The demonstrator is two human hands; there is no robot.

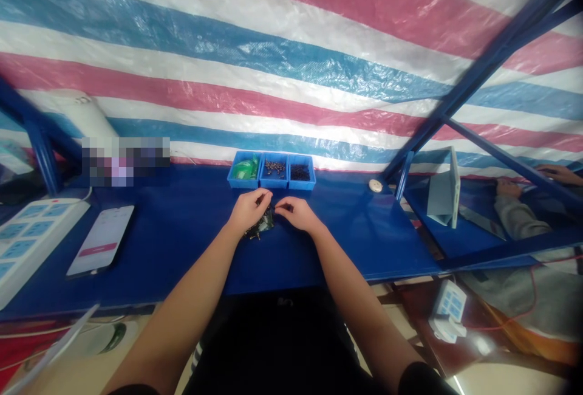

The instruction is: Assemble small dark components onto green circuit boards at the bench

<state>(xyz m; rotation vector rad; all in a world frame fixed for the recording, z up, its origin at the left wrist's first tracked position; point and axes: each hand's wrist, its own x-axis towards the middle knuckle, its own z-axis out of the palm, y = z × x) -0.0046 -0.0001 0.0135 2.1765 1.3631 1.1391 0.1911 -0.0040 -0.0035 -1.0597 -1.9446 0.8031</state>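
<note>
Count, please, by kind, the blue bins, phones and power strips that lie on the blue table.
Blue plastic bins: 3
Smartphone: 1
Power strip: 1
Total: 5

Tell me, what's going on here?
A person is working at a blue bench, their left hand and right hand close together above a crumpled dark-green packet. Whatever the fingers pinch is too small to tell. Just ahead stand three blue plastic bins, holding a green bag, small dark parts and dark pieces. A phone lies left, near a power strip. Another person's hand shows at a neighbouring bench.
</note>
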